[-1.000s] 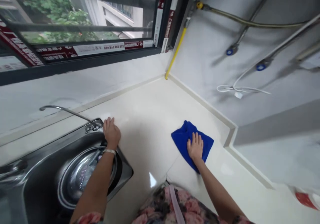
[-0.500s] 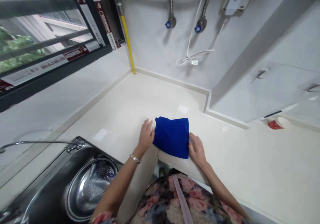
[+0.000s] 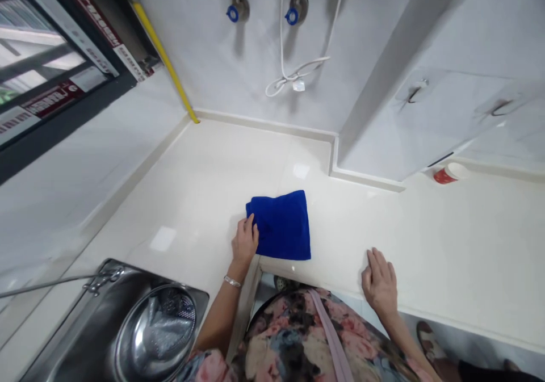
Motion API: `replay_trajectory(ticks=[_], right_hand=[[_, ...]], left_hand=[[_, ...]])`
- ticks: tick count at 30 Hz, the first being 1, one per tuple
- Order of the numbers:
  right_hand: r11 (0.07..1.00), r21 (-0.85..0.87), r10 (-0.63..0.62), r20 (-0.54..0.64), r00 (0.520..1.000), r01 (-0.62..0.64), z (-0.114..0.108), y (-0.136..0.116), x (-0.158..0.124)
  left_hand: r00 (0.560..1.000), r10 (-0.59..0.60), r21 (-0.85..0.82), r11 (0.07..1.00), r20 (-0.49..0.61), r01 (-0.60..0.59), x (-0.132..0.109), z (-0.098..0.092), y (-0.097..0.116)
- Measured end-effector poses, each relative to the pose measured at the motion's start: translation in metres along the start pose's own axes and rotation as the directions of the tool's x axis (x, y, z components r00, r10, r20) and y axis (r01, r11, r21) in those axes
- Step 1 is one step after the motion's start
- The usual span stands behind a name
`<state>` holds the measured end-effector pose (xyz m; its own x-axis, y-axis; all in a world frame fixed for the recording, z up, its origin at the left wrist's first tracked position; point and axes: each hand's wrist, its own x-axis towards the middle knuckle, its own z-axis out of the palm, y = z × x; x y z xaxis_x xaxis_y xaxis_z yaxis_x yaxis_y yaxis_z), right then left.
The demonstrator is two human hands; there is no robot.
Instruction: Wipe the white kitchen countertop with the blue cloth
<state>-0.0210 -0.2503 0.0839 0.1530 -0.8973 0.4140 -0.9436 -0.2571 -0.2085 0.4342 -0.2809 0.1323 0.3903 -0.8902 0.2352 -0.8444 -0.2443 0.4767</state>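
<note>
The left hand [image 3: 245, 240] touches a blue cloth [image 3: 283, 227] on the counter [image 3: 460, 246], right hand [image 3: 380, 282] apart.

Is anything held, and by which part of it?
The left hand touches the blue cloth at its left edge; gripping is unclear. The right hand holds nothing.

Plain deep-blue cloth [image 3: 283, 226] — pink-and-black floral garment [image 3: 293, 336] — yellow pipe [image 3: 165, 58]
</note>
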Motion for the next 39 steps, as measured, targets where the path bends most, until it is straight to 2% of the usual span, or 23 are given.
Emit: replay_trajectory(ticks=[5,7,9,11,13,15,17,19,20,22,25,27,30,32,33,35,36,39], right_hand=[[0.999,0.016,0.036,0.003,0.999,-0.036,-0.002,-0.005,0.006],[0.998,0.024,0.052,0.007,0.999,-0.052,-0.003,-0.004,0.005],[0.998,0.025,0.058,0.015,0.998,-0.058,-0.004,-0.003,0.004],[0.999,0.023,0.046,0.015,0.999,-0.047,-0.003,-0.001,0.003],[0.999,0.023,0.027,0.007,1.0,-0.027,-0.002,0.001,0.002],[0.999,0.032,0.018,0.001,1.0,-0.018,-0.001,0.002,0.001],[0.999,0.046,0.026,-0.004,1.0,-0.026,0.0,0.002,0.0],[0.997,0.057,0.043,-0.009,0.999,-0.043,0.001,0.001,0.0],[0.997,0.062,0.05,-0.01,0.999,-0.05,0.001,0.0,0.0],[0.996,0.068,0.06,-0.01,0.998,-0.059,0.002,-0.002,0.001],[0.995,0.072,0.068,-0.004,0.998,-0.068,0.002,-0.005,0.002],[0.995,0.069,0.074,0.001,0.997,-0.074,0.001,-0.006,0.003],[0.995,0.06,0.081,0.005,0.997,-0.081,0.0,-0.006,0.004],[0.995,0.059,0.08,0.009,0.997,-0.08,0.0,-0.005,0.004],[0.995,0.059,0.079,0.012,0.997,-0.08,-0.001,-0.005,0.004],[0.995,0.058,0.082,0.02,0.996,-0.084,-0.001,-0.005,0.004],[0.995,0.057,0.084,0.022,0.996,-0.085,-0.002,-0.005,0.004],[0.995,0.053,0.086,0.033,0.996,-0.088,-0.003,-0.006,0.004]], left_hand=[[0.997,-0.053,0.077,0.995,-0.057,0.057,-0.006,-0.026,-0.044],[0.991,-0.074,0.117,0.989,-0.11,0.087,-0.002,-0.042,-0.062],[0.986,-0.055,0.127,0.989,-0.16,0.076,0.006,-0.056,-0.07],[0.987,-0.005,0.083,0.996,-0.163,0.019,0.019,-0.064,-0.065],[0.993,0.001,0.018,1.0,-0.118,0.002,0.036,-0.064,-0.049],[0.996,-0.081,0.014,0.997,-0.025,0.081,0.053,-0.058,-0.031],[0.97,-0.21,0.099,0.975,0.121,0.198,0.069,-0.049,-0.02],[0.921,-0.312,0.177,0.945,0.232,0.276,0.082,-0.044,-0.017],[0.904,-0.335,0.194,0.937,0.266,0.29,0.087,-0.042,-0.019],[0.898,-0.32,0.187,0.943,0.302,0.274,0.096,-0.042,-0.023],[0.936,-0.227,0.143,0.971,0.268,0.194,0.112,-0.046,-0.026],[0.967,-0.178,0.103,0.982,0.182,0.161,0.124,-0.047,-0.024],[0.987,-0.16,0.016,0.987,0.014,0.16,0.137,-0.041,-0.017],[0.983,-0.164,-0.084,0.984,-0.077,0.157,0.134,-0.029,-0.008],[0.984,-0.158,-0.114,0.982,-0.081,0.148,0.128,-0.021,-0.002],[0.993,-0.115,-0.088,0.989,0.008,0.115,0.106,-0.003,0.014],[0.993,-0.074,-0.025,0.997,0.096,0.077,0.091,0.006,0.022],[0.978,0.011,0.127,0.991,0.208,-0.038,0.044,0.027,0.046]])
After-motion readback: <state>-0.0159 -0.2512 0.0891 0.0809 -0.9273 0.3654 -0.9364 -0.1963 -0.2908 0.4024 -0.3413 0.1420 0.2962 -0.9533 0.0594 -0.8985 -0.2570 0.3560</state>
